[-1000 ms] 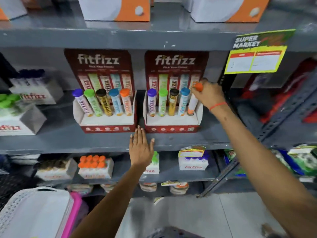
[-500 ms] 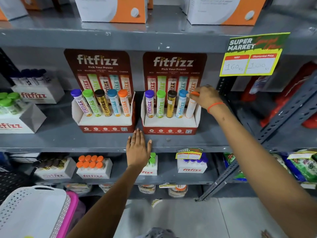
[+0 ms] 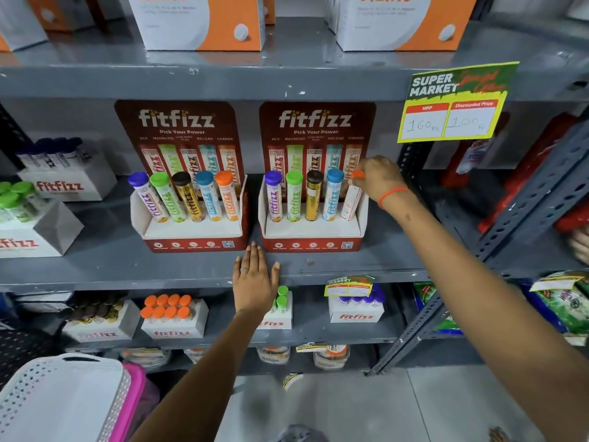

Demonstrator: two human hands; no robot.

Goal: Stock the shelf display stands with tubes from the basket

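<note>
Two red fitfizz display stands sit side by side on the middle shelf. The left stand holds several upright tubes with coloured caps. The right stand holds several too, and its rightmost slot carries an orange-capped tube. My right hand is closed on that tube's orange cap. My left hand lies flat and open on the shelf's front edge, just below the gap between the stands. A white perforated basket with a pink one behind it sits at the lower left; its contents are hidden.
White fitfizz boxes of tubes stand left of the stands and on the shelf below. Orange-and-white cartons fill the top shelf. A yellow price tag hangs at the right. A slanted metal shelf brace runs down the right side.
My right hand has pushed the orange-capped tube down into the right stand's last slot and stayed on its cap. The left hand has kept its place on the shelf edge.
</note>
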